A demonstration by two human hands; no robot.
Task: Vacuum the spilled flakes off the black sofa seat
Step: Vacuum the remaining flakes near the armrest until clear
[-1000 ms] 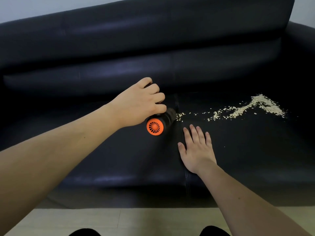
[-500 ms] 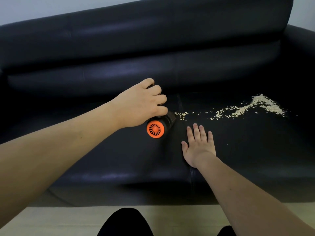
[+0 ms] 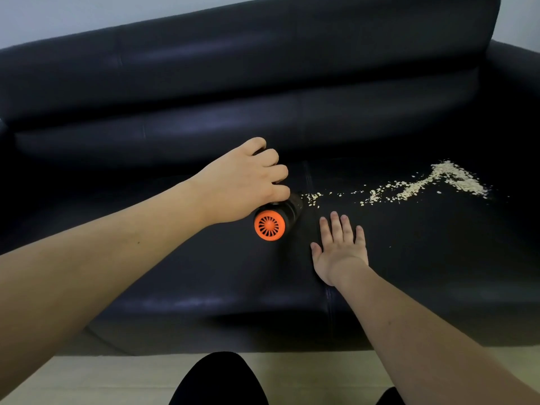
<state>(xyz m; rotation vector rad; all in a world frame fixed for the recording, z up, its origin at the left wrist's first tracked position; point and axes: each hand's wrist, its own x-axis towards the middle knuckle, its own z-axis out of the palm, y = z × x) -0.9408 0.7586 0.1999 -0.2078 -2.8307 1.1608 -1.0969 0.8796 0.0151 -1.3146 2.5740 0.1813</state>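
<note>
While left hand (image 3: 242,182) grips handheld vacuum (image 3: 276,219), nozzle has crept right onto flakes (image 3: 409,190), trail's near end; right hand (image 3: 340,249) flat, fingers straight on sofa seat (image 3: 438,258). Most flakes remain.

Sofa seat (image 3: 409,258) with backrest (image 3: 263,83) behind it and floor (image 3: 117,381) in front. Handheld vacuum (image 3: 273,222) lies on the seat near its middle seam, under the left hand (image 3: 242,182). Right hand (image 3: 340,252) rests flat on the seat just right of the vacuum. Flakes (image 3: 409,190) trail from the vacuum's far end rightward, behind the right hand.
</note>
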